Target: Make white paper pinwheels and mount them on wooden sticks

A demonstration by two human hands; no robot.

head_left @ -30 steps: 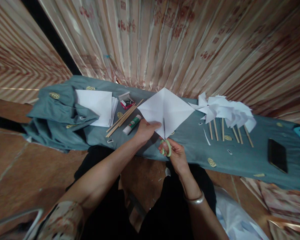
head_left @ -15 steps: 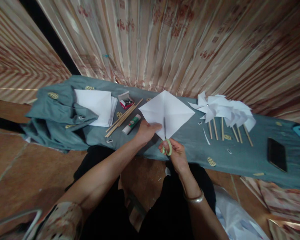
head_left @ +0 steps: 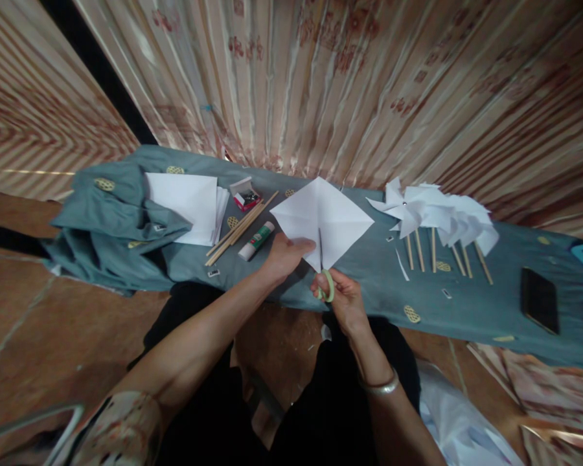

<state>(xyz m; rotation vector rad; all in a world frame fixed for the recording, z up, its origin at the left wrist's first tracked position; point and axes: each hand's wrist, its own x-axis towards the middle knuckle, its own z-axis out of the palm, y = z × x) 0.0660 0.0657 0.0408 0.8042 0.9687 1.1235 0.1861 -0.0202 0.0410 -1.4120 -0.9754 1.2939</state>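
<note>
A creased square of white paper [head_left: 342, 220] is held corner-up in front of me, over the cloth-covered table. My left hand [head_left: 289, 254] pinches its lower left edge, thumb lying on top. In my right hand [head_left: 342, 294] are scissors [head_left: 328, 286] with pale green handles, fingers through the loops. The dark blade lies upward along the paper's middle line from the lower corner. Just left of my left hand rests a glue stick [head_left: 256, 241], beside several wooden sticks [head_left: 238, 234].
Left stand a stack of white paper [head_left: 184, 204] and a small red-and-white box [head_left: 244, 194]. Right, several paper pinwheels [head_left: 447, 207] on sticks overlap, with a thin paper strip [head_left: 401, 264] nearby. A phone [head_left: 539, 299] lies farther right on the grey-green cloth [head_left: 369, 304].
The paper's right corner has drawn in slightly to the left. Both hands and the scissors stay almost in the same place.
</note>
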